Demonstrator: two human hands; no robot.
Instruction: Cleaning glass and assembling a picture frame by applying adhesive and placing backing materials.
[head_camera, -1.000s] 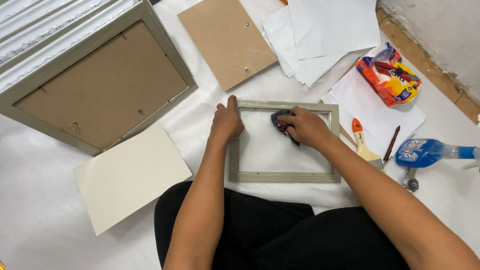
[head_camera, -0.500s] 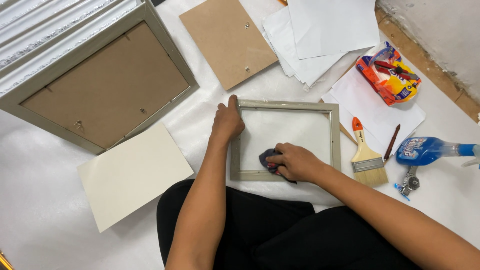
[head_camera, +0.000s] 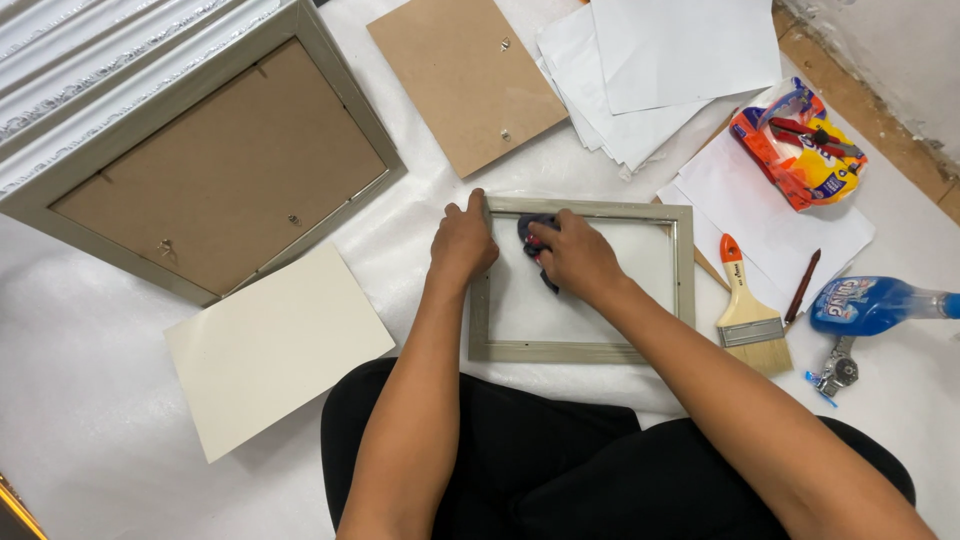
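Pressing cloth (right hand) flat.

Two bare forearms are seen, entering from the lower edge of the head view, with no sleeves, watch or bracelet visible on either. The left hand and the right hand are uncovered; no gloves or rings can be made out. The fingernails are short, as far as can be told at this size. Plain black fabric trousers are worn over the legs, which fill the bottom middle of the view; the cloth is smooth and matte, without visible pattern, seam or pocket. Nothing of the upper clothing is shown.
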